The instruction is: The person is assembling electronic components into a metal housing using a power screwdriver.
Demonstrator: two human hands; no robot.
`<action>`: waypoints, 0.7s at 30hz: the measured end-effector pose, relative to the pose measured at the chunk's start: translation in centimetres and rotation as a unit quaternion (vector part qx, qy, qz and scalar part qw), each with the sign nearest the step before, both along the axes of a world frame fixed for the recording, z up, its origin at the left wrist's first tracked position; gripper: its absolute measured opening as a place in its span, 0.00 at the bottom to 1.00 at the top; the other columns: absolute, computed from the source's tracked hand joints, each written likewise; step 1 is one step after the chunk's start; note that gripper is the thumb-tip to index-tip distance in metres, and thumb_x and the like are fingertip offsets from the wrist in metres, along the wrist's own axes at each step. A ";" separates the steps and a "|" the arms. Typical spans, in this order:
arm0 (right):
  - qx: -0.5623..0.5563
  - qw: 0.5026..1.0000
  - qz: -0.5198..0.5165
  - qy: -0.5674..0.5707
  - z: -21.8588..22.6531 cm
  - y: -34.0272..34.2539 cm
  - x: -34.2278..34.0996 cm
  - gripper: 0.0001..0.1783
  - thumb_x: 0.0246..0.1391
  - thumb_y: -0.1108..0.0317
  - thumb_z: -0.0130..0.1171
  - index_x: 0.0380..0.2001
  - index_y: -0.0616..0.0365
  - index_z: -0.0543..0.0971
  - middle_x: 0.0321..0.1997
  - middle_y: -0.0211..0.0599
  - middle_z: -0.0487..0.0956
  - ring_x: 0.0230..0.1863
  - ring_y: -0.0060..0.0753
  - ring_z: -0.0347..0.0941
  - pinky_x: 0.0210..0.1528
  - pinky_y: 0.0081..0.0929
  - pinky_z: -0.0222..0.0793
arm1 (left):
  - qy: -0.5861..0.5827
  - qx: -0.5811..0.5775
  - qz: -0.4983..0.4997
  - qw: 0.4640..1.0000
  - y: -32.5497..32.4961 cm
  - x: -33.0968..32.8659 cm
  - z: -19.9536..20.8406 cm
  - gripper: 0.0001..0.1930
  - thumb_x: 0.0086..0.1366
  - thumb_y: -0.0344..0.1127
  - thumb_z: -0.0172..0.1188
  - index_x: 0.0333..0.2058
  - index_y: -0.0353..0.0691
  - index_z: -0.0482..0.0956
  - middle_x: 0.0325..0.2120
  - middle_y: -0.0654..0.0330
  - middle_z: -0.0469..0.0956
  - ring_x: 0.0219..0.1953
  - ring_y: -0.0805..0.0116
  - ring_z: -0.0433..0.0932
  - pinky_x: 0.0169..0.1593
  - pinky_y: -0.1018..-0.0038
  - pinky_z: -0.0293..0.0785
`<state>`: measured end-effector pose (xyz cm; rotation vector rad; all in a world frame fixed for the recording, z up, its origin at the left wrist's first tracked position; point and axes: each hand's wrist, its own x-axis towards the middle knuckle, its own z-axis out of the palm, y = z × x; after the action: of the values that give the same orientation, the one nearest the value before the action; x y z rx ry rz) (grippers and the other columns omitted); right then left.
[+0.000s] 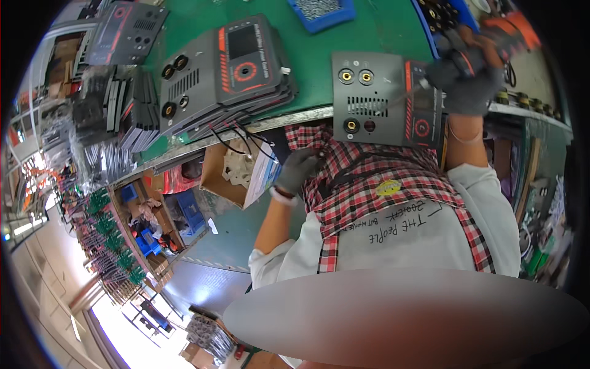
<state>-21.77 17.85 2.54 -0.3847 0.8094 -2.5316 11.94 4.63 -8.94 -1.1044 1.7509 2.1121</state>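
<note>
Bright, even light — window glare lower left, fisheye-bent edges, motion blur.

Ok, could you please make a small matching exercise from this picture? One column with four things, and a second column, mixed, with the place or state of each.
Things:
1. grey front panel
2. power screwdriver
3. stack of grey panels
4. blue tray

Places or states:
a. piled on the green table, left of the held panel
b. at the far edge of the table, filled with small metal parts
c. gripped in the gloved right hand, its bit on the panel
d. held upright at the table edge, with the gloved left hand under it

Pairs: 1-d, 2-c, 3-a, 4-b
</note>
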 end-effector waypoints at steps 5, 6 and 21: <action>0.054 0.992 0.054 -0.099 -6.4 -4.4 -0.7 0.12 0.44 0.61 0.55 0.27 0.58 0.68 0.21 0.37 0.72 0.22 0.35 0.70 0.33 0.37 0.71 | 0.086 -0.061 0.002 0.994 2.4 -5.4 -6.2 0.11 0.55 0.33 0.51 0.34 0.32 0.74 0.21 0.59 0.73 0.21 0.76 0.69 0.27 0.80 0.66; 0.037 0.990 0.088 -0.107 -7.2 -5.1 -0.8 0.12 0.45 0.63 0.53 0.32 0.57 0.67 0.25 0.37 0.70 0.27 0.34 0.69 0.37 0.36 0.70 | 0.135 -0.185 -0.054 0.972 2.4 -6.3 -6.6 0.10 0.55 0.32 0.51 0.34 0.33 0.74 0.21 0.58 0.74 0.23 0.76 0.70 0.28 0.79 0.66; -0.037 0.967 0.120 -0.221 -11.2 -6.9 -0.4 0.13 0.46 0.67 0.52 0.33 0.62 0.65 0.29 0.39 0.68 0.29 0.33 0.69 0.39 0.39 0.72 | 0.343 -0.515 -0.190 0.762 2.7 -9.4 -7.0 0.14 0.51 0.28 0.55 0.38 0.43 0.73 0.36 0.57 0.73 0.38 0.62 0.73 0.42 0.71 0.69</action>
<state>-22.21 10.98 -8.69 0.0608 0.4651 -2.2955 2.58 7.31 -15.98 0.0912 3.2902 1.2502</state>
